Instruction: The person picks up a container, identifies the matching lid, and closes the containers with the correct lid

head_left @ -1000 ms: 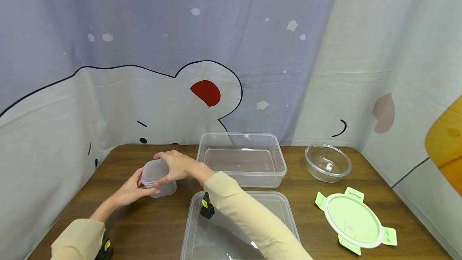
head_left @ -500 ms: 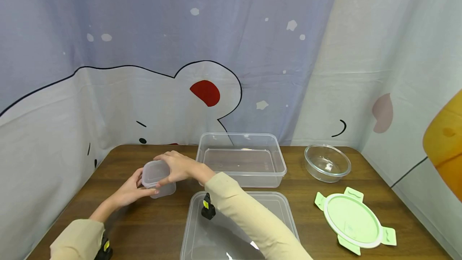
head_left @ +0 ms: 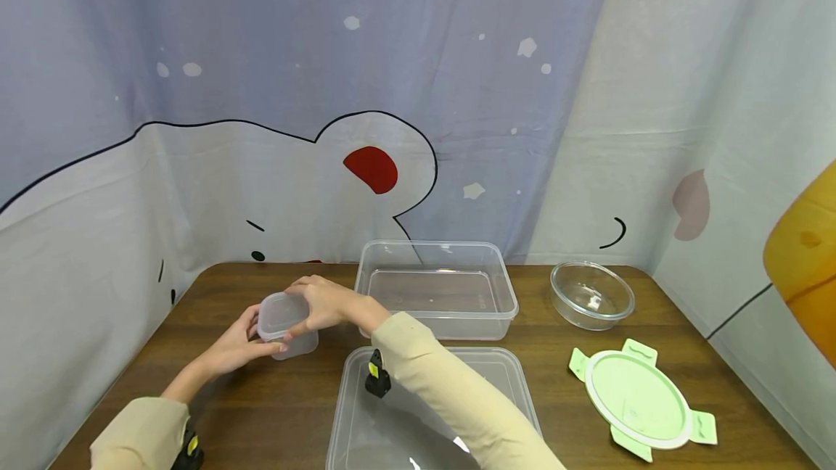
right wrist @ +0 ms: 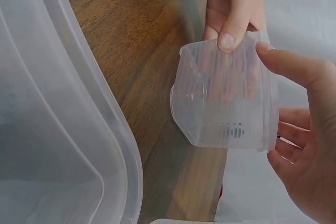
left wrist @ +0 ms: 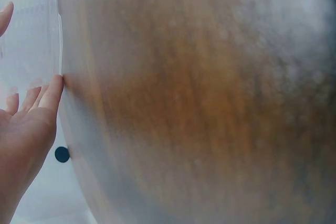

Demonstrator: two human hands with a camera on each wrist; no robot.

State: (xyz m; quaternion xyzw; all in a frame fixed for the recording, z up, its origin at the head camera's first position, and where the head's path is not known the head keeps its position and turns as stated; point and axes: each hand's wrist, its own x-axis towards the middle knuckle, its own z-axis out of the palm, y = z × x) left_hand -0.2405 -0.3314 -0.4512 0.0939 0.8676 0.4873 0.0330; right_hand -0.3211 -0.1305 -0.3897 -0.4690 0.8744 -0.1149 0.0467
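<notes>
A small clear plastic food container [right wrist: 231, 98] is held between both hands at the left of the table in the head view. Its frosted lid [head_left: 282, 310] sits at its rim. With the thumb on a side wall and the fingers behind, my left hand [head_left: 230, 345] grips the container body. My right hand [head_left: 324, 304] spans the lid, thumb at the near edge and fingers at the far edge. The left wrist view shows the left hand [left wrist: 31, 124] with its fingertips along the container's wall.
Right of the hands stands a large clear rectangular box [head_left: 437, 289]. Its flat lid [head_left: 431, 405] lies in front, below the right forearm. Farther right are a round glass bowl [head_left: 592, 296] and a green clip lid [head_left: 640, 399]. A printed curtain [head_left: 457, 93] hangs behind the table.
My right fingers have shifted slightly to the right on the far edge of the lid. The left hand and the container stay almost where they were.
</notes>
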